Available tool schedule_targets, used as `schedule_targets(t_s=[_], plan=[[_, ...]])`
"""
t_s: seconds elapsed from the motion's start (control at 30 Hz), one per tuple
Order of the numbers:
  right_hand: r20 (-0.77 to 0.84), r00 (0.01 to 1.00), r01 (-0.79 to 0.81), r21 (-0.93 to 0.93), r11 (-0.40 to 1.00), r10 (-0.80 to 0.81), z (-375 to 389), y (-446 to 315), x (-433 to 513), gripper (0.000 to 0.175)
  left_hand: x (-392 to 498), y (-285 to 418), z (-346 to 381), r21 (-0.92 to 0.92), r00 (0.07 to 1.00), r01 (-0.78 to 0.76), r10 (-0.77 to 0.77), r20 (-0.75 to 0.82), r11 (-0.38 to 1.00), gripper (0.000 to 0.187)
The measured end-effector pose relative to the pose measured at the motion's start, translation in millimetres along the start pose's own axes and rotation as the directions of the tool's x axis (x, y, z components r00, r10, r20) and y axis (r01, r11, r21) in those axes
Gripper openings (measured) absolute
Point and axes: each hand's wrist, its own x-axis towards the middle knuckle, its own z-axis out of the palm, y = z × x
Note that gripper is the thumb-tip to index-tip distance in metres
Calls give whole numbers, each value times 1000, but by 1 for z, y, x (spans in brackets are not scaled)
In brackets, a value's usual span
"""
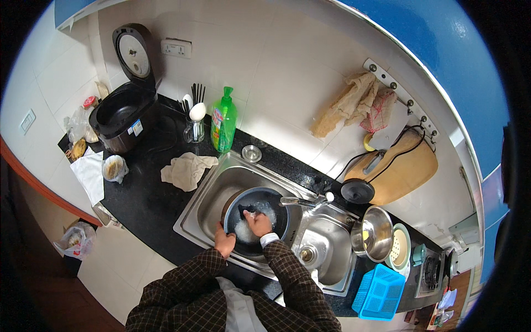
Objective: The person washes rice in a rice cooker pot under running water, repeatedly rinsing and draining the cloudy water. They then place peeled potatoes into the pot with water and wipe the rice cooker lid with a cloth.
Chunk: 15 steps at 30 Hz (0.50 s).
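A dark, round pot or pan [283, 209] sits tilted in the larger basin of a stainless steel double sink [211, 182]. Whitish suds or cloudy water show inside it. My left hand [224, 240] grips its near left rim, thumb on the edge. Inside the vessel, my right hand [258, 224] is bent over something dark and partly hidden, perhaps a scrubbing pad, against the inner wall. The faucet [305, 202] stands just right of the vessel, its spout pointing over the rim.
Left on the black counter are an open rice cooker [120, 112], a cloth [186, 170], a green detergent bottle [224, 124] and a glass mug [194, 132] of utensils. Right of the sink stand a steel bowl [377, 232] and a blue plastic basket [379, 292]. A cutting board [398, 174] hangs behind.
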Motion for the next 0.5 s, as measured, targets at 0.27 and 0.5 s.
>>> schedule_targets(t_s=[0.27,0.5], plan=[[395,919,59,-169,984,13,24,33,-21,69,8,-30,5,39,998,-33,35,-48,999,56],[237,962,33,397,917,-137,74,44,-24,44,-4,-9,-4,-36,999,25,-26,-19,999,53]])
